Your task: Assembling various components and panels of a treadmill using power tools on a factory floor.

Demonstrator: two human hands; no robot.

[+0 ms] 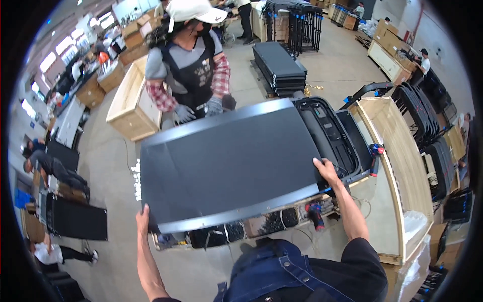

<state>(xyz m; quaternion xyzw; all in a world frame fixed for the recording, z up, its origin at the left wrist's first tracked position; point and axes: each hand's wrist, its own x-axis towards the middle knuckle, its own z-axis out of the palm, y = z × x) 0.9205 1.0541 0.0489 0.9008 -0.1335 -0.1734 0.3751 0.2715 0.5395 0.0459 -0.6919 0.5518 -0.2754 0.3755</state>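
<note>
Holding the dark panel (229, 166) in both grips, left hand (143, 221) and right hand (326, 171); co-worker's gloves (198, 109) share it, not yet down on the worktop (382, 211).

— What colour is the panel (226, 161) I've got?
— Dark grey, plain, lighter along its edges.
— And my co-worker (188, 60) opposite?
— White cap (193, 9), red plaid sleeves (221, 75), black apron (193, 75), grey gloves (214, 105).

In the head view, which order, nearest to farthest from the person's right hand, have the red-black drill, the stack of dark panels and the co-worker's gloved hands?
From the right hand:
1. Red-black drill, just below it.
2. Co-worker's gloved hands, across the big dark panel.
3. Stack of dark panels, on the floor behind.
</note>
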